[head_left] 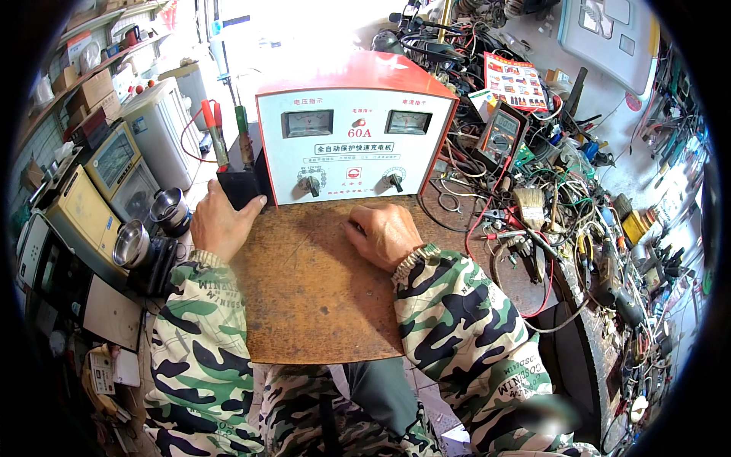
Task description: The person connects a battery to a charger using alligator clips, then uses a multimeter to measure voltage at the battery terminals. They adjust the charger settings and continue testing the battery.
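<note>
Two clamps, one red (218, 137) and one green-handled (241, 119), stand close together at the top of a small black block (237, 187) in the head view, and that's where I'd look for trouble. The left hand (225, 222) holds the block from the near side, thumb bent along its lower front — the fingers are partly hidden, so I can't judge how firmly. The block is just beside the red-and-white charger (355, 167) on the wooden tabletop (320, 297). A tilt, or a tug on the thin red wire (182, 140), could bring bare metal together and spark. The right hand (387, 232) rests curled into a loose fist before the charger; whether anything is inside I cannot tell. Its sleeve (472, 305) lies near the cable tangle (586, 206) — a careless sweep might snag it.
</note>
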Tool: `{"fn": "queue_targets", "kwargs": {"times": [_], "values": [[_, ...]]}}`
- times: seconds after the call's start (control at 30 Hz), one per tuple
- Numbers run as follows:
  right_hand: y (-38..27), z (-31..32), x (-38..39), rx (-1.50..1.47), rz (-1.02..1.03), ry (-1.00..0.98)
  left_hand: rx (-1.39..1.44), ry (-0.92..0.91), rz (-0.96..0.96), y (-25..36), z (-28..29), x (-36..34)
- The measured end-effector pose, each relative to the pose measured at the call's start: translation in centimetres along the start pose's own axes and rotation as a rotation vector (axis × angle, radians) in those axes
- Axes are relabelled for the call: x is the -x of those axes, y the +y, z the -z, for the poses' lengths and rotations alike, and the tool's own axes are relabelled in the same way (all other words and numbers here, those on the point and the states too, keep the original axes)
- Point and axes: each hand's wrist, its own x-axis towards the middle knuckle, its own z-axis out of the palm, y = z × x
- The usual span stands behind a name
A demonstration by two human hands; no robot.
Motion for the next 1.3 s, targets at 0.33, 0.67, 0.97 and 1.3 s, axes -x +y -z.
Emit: {"fn": "queue_targets", "kwargs": {"times": [0.33,0.67,0.97,1.3], "values": [[-0.05,-0.11,0.02,-0.002,0.006,0.016,0.026,-0.066,0.024,0.18,0.37,-0.10],[0.08,-0.30,-0.12,0.010,0.024,0.012,0.021,-0.054,0.030,0.10,0.51,0.00],[0.24,-0.41,-0.13,0.003,0.031,0.032,0.028,-0.050,0.022,0.04,0.27,-0.14],[-0.31,-0.40,-0.15,-0.010,0.015,0.014,0.018,-0.041,0.027,-0.09,0.42,0.11]]}}
